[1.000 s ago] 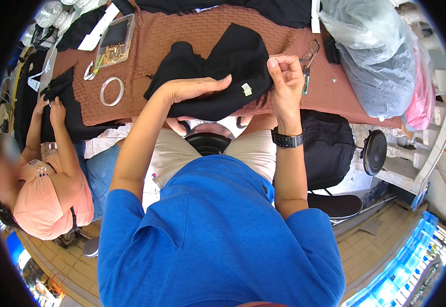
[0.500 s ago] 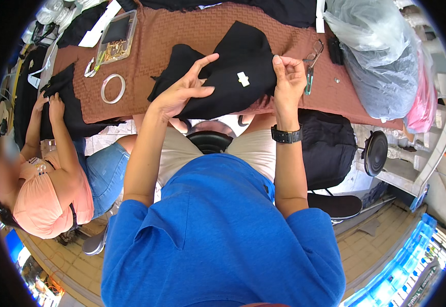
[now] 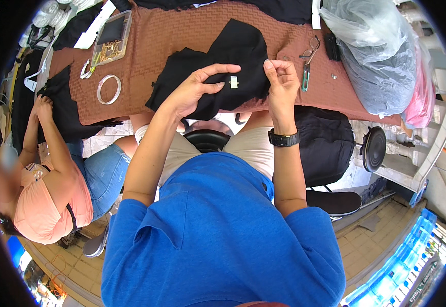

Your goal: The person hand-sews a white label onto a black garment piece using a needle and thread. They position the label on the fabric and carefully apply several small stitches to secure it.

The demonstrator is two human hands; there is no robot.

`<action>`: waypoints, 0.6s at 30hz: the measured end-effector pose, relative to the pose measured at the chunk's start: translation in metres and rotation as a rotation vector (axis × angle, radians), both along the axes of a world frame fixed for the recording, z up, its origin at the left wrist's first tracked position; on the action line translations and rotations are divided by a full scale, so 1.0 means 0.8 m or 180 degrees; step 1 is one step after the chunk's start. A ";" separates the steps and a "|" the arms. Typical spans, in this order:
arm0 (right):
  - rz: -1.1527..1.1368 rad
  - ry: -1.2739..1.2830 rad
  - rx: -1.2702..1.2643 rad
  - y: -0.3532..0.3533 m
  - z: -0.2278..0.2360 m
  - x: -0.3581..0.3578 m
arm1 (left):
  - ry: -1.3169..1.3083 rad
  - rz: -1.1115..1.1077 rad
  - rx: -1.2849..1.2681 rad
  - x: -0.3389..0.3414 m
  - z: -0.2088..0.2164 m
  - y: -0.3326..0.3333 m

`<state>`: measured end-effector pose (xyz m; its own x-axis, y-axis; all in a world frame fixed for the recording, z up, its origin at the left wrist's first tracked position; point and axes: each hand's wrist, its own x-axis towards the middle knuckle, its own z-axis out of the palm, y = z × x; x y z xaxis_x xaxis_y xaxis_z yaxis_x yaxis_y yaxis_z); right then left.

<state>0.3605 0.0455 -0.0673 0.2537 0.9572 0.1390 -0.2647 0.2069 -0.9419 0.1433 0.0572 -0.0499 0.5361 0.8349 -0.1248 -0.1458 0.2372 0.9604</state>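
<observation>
A black cloth piece (image 3: 243,46) lies on the table in front of me, a small pale label (image 3: 234,82) on it. My left hand (image 3: 195,91) rests over the cloth, index finger and thumb stretched apart just left of the label. Its other fingers are mostly hidden. Beside the cloth's right edge, my right hand (image 3: 284,82) is closed in a pinch, thumb against fingertip. Whatever sits in that pinch is too small to make out.
Eyeglasses (image 3: 311,48) and green-handled snippers (image 3: 305,77) lie to the right, near stuffed plastic bags (image 3: 371,66). At left are a clear ring (image 3: 109,89) and a box (image 3: 123,30) with brass-coloured bits. A co-worker (image 3: 54,204) handles black cloth there.
My left hand has shifted right, its index fingertip now nearer the label. The right hand, still pinching, has moved slightly left and down. The label looks turned more upright.
</observation>
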 end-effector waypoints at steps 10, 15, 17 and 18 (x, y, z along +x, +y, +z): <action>0.0914 0.1887 -0.0520 0.030 -0.024 0.032 | 0.0300 0.0303 0.1441 0.013 0.064 -0.002; 0.1468 0.1684 -0.0958 0.053 -0.048 0.012 | -0.0011 0.0189 0.1270 0.015 0.066 0.005; 0.1995 0.1631 -0.1221 0.047 -0.042 0.002 | 0.0069 0.0321 0.1263 0.011 0.065 0.002; 0.2153 0.1591 -0.1283 0.041 -0.036 0.000 | 0.0100 0.0386 0.1266 0.010 0.064 0.003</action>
<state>0.3604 0.0782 -0.0963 -0.4346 0.8755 -0.2111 -0.6037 -0.4571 -0.6531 0.1510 0.0595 0.0014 0.4319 0.8782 0.2055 -0.1190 -0.1703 0.9782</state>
